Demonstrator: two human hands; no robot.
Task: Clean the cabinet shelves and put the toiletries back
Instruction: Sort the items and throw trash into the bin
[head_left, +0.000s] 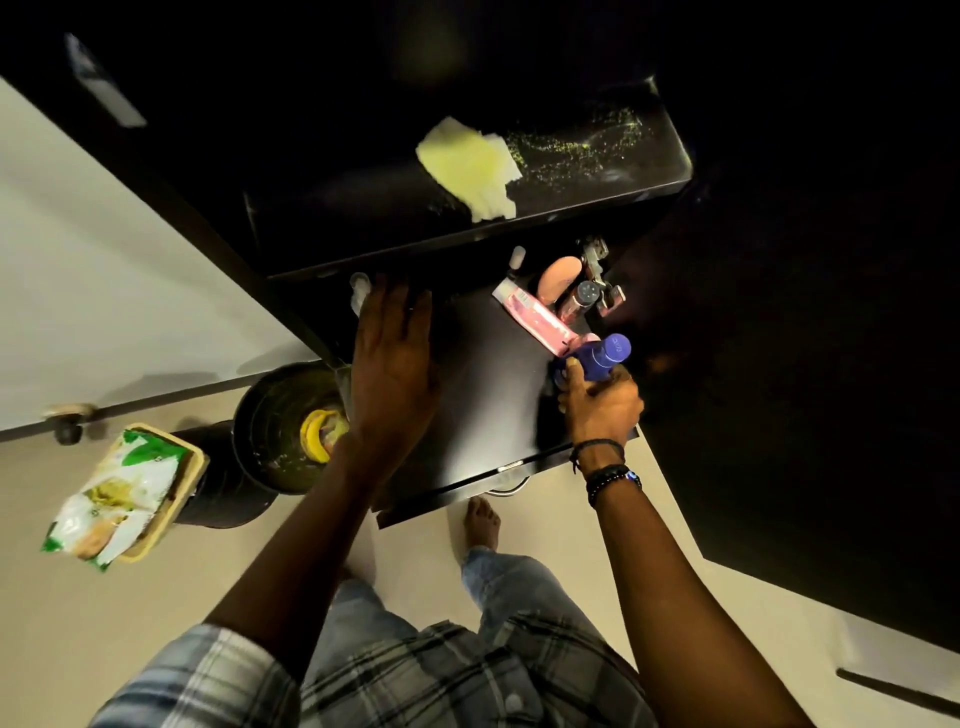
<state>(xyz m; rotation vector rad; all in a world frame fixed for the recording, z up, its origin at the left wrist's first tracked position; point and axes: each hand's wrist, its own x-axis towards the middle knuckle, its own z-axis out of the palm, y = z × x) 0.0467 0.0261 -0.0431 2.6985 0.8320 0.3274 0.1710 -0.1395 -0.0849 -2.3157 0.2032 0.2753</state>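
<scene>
while the right hand (602, 402) is gripping the blue bottle (609, 353) at the right of the lower shelf (493, 374) — probably grouping it with the pink tube (540, 317) — the left hand (392, 364) is reaching flat, released.

A black upper shelf (639, 176) held a crumpled yellow cloth (467, 166), with pale specks (576, 145) scattered just to its right. On the dark lower shelf (488, 384), toiletries sat clustered at the back right: a pink tube (535, 317) lying flat, a round peach item (558, 275) and a small dark-capped bottle (584, 296). A blue bottle (602, 356) lay tilted, gripped by the right hand (600, 405).
</scene>
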